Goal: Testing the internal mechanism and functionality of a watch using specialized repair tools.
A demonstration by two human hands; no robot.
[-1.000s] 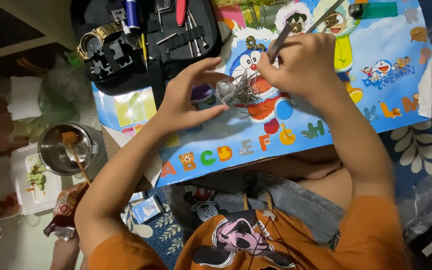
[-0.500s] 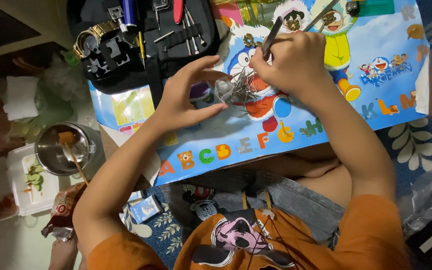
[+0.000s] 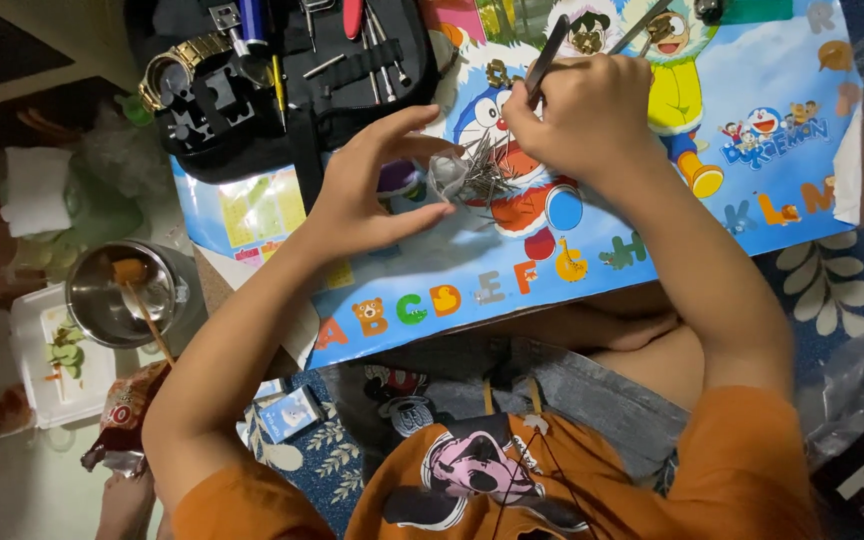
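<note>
Pinched in right hand: slim dark tool, upright. Left hand, fingers spread, steadies small clear bag beside it. Thin metal pins heaped below grip; likely light, stiff, slippery; best lifted mid-shaft.

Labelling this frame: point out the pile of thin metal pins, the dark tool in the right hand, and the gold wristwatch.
pile of thin metal pins [image 3: 487,172], head view, middle of the heap on the mat.
dark tool [image 3: 548,55], head view, shaft above the right hand [image 3: 582,115].
gold wristwatch [image 3: 177,65], head view, bracelet beside the case.
</note>
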